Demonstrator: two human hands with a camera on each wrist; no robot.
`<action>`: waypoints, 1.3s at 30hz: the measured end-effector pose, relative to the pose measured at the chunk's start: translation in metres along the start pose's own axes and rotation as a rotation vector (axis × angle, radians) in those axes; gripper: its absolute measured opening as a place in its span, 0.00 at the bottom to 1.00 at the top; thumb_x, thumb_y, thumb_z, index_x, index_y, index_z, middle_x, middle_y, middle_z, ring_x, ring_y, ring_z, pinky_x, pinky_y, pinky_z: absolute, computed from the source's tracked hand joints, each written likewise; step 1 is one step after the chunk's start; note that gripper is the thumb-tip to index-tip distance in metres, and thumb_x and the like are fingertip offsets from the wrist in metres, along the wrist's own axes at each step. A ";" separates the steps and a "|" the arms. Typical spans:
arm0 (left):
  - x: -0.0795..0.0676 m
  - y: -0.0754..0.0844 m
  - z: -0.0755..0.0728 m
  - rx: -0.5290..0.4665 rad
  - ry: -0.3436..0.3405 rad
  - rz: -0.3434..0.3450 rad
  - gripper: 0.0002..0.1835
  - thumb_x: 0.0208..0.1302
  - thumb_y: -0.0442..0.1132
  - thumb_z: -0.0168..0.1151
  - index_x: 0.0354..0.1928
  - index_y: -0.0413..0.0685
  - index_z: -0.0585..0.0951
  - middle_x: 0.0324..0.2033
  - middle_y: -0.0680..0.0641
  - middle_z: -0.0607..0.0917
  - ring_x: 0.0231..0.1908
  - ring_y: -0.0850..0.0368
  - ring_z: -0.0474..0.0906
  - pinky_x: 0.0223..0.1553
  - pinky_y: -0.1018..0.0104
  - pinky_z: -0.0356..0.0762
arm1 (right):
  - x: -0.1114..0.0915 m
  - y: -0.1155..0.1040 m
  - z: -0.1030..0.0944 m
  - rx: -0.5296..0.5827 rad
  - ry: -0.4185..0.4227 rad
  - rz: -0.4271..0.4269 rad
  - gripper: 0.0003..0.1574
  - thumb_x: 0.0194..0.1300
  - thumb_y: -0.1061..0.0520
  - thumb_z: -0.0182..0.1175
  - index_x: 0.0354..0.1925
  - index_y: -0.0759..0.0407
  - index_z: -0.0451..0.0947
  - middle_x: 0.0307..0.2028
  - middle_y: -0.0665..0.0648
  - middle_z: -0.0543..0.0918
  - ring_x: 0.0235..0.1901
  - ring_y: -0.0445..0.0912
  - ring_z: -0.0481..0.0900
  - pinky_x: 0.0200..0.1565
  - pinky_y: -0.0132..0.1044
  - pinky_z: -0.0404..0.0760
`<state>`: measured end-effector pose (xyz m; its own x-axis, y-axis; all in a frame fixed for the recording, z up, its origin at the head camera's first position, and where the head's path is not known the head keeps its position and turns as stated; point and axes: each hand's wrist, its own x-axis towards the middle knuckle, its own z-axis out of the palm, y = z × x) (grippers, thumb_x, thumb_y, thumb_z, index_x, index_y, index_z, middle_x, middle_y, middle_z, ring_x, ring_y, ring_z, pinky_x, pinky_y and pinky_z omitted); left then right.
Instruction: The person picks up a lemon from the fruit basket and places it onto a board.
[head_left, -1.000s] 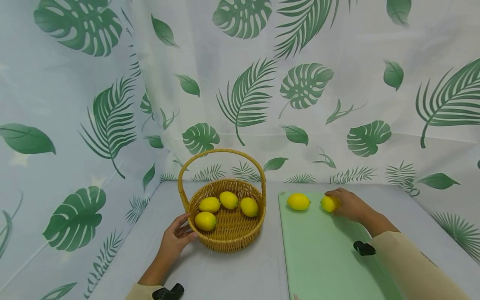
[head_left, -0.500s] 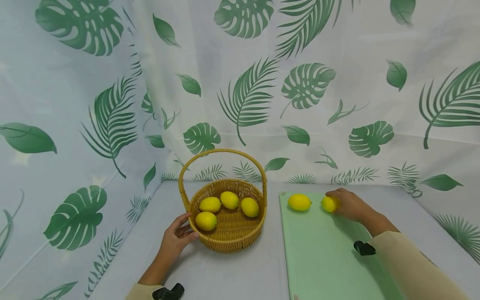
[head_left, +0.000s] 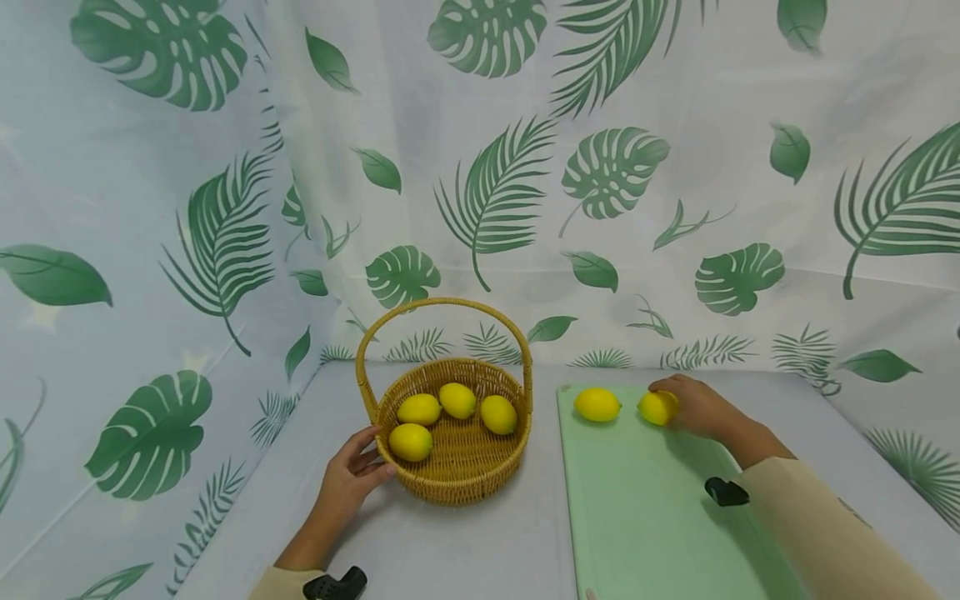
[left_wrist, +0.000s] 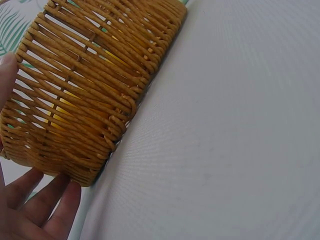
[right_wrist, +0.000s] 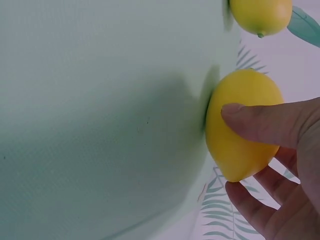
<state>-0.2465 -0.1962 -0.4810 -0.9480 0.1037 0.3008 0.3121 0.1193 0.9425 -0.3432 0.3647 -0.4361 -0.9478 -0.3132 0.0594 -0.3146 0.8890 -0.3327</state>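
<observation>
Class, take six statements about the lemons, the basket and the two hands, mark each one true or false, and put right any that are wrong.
1. The wicker basket holds four lemons. True.
2. The left hand grips a lemon. False: the left hand touches the side of the wicker basket.
3. The right hand holds a yellow lemon between thumb and fingers. True.
4. Another lemon lies on the green cutting board. True.
5. In the head view, that lemon is right of the held one. False: it is to the left.
6. The basket's handle is folded down. False: the handle arches up over the basket.
</observation>
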 end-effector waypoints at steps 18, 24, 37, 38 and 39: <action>0.005 -0.029 -0.004 0.004 0.021 -0.008 0.36 0.56 0.29 0.71 0.67 0.39 0.69 0.65 0.34 0.68 0.57 0.35 0.72 0.47 0.68 0.79 | 0.001 -0.003 0.000 0.010 -0.023 0.018 0.36 0.47 0.70 0.69 0.58 0.66 0.75 0.53 0.68 0.76 0.49 0.63 0.72 0.56 0.66 0.68; 0.002 -0.009 -0.002 -0.016 0.000 -0.013 0.37 0.56 0.28 0.71 0.67 0.32 0.66 0.65 0.30 0.66 0.58 0.30 0.70 0.47 0.68 0.79 | -0.001 -0.004 -0.003 0.006 -0.023 0.014 0.39 0.47 0.70 0.69 0.60 0.66 0.74 0.55 0.70 0.74 0.52 0.65 0.71 0.57 0.67 0.66; 0.002 -0.003 -0.001 -0.020 -0.011 -0.010 0.36 0.57 0.28 0.71 0.67 0.32 0.66 0.65 0.30 0.66 0.58 0.32 0.71 0.47 0.67 0.79 | 0.004 -0.007 -0.004 0.017 -0.022 -0.004 0.36 0.47 0.68 0.71 0.57 0.66 0.77 0.55 0.69 0.75 0.54 0.66 0.70 0.57 0.67 0.65; 0.001 -0.004 -0.001 -0.020 -0.011 -0.010 0.36 0.57 0.29 0.71 0.67 0.33 0.67 0.65 0.30 0.67 0.58 0.32 0.71 0.47 0.67 0.79 | 0.005 -0.007 -0.004 0.018 -0.020 -0.005 0.35 0.47 0.68 0.71 0.57 0.66 0.77 0.55 0.69 0.75 0.54 0.66 0.70 0.57 0.67 0.65; 0.001 -0.004 -0.002 -0.020 -0.010 -0.011 0.36 0.57 0.29 0.71 0.67 0.33 0.67 0.65 0.31 0.67 0.58 0.33 0.71 0.47 0.67 0.79 | 0.006 -0.007 -0.004 0.019 -0.019 -0.007 0.35 0.48 0.68 0.72 0.57 0.66 0.77 0.55 0.69 0.75 0.54 0.66 0.69 0.57 0.67 0.65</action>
<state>-0.2490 -0.1981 -0.4841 -0.9507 0.1123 0.2891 0.3003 0.1005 0.9485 -0.3465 0.3575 -0.4298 -0.9444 -0.3259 0.0438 -0.3200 0.8805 -0.3497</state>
